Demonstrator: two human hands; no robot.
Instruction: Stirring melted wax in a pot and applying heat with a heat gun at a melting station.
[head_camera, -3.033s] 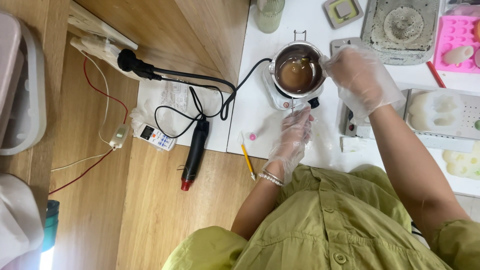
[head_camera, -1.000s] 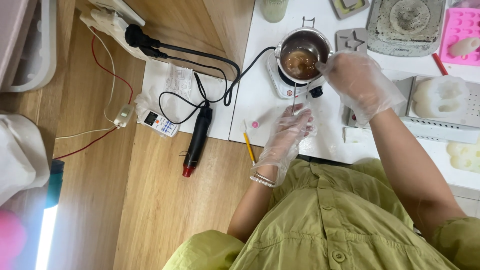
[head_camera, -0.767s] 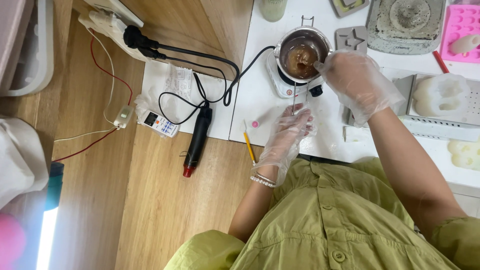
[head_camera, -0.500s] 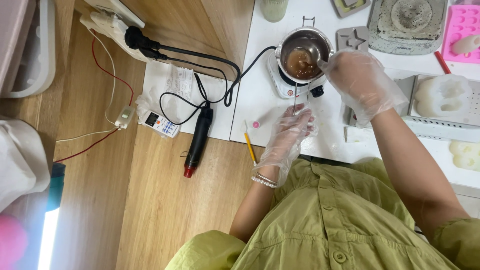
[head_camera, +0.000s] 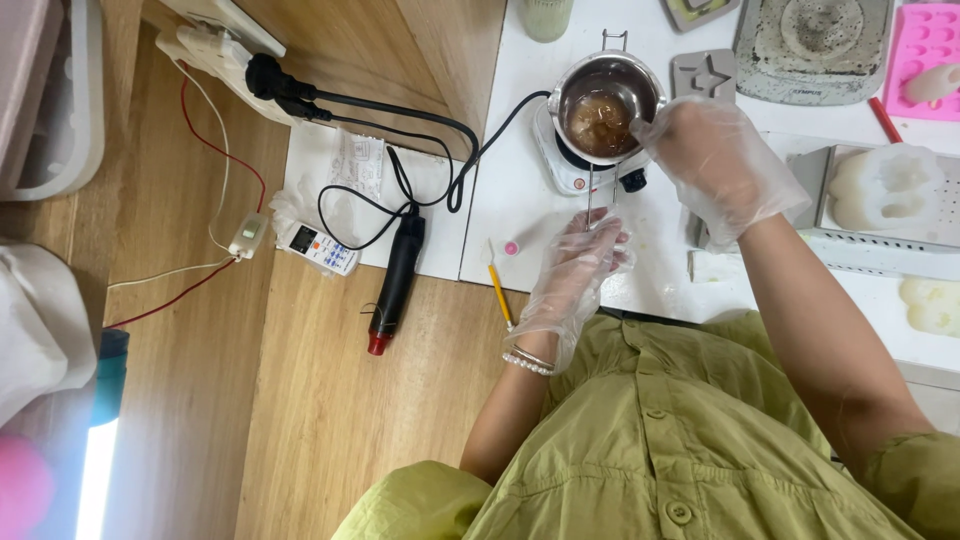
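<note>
White table (head_camera: 520, 200), left hand (head_camera: 580, 265) gripping pot handle (head_camera: 590, 195) (near edge)

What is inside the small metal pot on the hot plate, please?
The metal pot holds a brownish, partly melted liquid. The gloved right hand covers its right rim, so whatever stirs it is hidden.

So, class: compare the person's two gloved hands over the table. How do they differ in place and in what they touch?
The left hand lies near the table edge, at the end of the pot's wire handle; the right hand sits higher, beside the small metal pot. The left hand's fingers are stretched flat; the right hand's are curled at the pot's rim. Only the left wrist has a bracelet. Both wear clear plastic gloves.
</note>
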